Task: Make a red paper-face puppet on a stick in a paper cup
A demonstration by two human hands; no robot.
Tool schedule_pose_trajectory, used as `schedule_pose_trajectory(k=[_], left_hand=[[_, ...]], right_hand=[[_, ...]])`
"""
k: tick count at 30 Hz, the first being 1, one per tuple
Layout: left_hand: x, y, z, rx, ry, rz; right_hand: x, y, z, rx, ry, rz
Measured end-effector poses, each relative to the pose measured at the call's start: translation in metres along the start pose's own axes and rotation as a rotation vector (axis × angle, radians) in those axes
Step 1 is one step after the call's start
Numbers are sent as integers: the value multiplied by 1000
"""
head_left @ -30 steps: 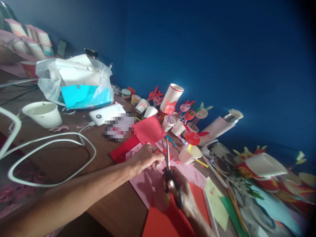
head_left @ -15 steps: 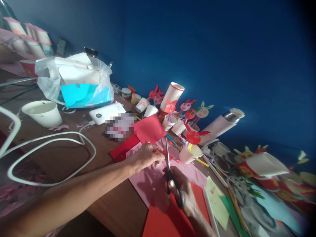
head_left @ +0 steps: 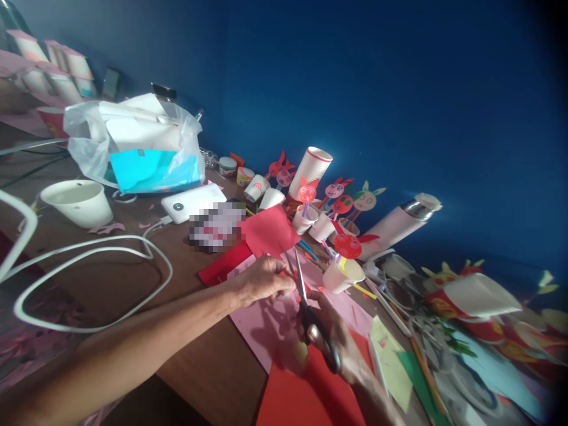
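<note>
The left hand (head_left: 264,281) pinches a small red paper scrap (head_left: 284,273) just beside the upright steel blades of the black-handled scissors (head_left: 310,322) gripped in the right hand (head_left: 341,349), seemingly to keep it steady, both hands above a pink paper sheet (head_left: 251,319)

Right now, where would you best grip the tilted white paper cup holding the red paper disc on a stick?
Probably grip the cup's tapered body from the pink paper side: its mouth tilts away, and the red disc rises from it, leaving the body free.
</note>
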State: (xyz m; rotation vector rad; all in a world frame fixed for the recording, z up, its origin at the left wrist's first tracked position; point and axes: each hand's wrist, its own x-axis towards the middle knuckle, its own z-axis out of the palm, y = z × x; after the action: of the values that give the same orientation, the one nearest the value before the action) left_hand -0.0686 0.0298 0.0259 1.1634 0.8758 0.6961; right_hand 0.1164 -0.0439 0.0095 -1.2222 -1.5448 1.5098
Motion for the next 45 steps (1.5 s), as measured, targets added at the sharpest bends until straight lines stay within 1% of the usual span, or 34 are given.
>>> schedule_pose_trajectory(k=[4,7,12,15,18,20,24,26,29,31,34,39,42,45], left_hand=[[1,1,-3,1,-49,9],[1,2,-5,11,-57,4],[0,5,-7,7,-94,1],[0,6,-7,21,-93,-12],[-2,7,-7,13,-97,-16],[-2,6,-5,-18,-89,-10],[-2,-1,2,-100,-79,37],[-1,-6,6,-134,-67,64],[-1,-11,11,-161,-17,79],[-1,-10,12,-163,8,98],[-2,-4,10,-130,27,128],[-1,2,2,-60,-34,121],[1,1,-1,-38,-34,112],[1,0,-2,-46,-35,105]], right_hand=[[-1,2,2,-25,30,-2],[-2,3,3,-32,46,3],[-2,5,2,23,35,27],[-2,6,2,69,15,17],[0,5,2,78,21,2],[1,5,3,88,51,-36],[2,7,9,136,165,-105],[2,8,13,159,193,-128],[2,8,18,154,216,-160],[2,8,20,148,210,-159],[2,7,22,164,166,-128],[2,6,23,192,155,-102],[2,7,22,186,130,-88],[1,9,22,168,134,-106]])
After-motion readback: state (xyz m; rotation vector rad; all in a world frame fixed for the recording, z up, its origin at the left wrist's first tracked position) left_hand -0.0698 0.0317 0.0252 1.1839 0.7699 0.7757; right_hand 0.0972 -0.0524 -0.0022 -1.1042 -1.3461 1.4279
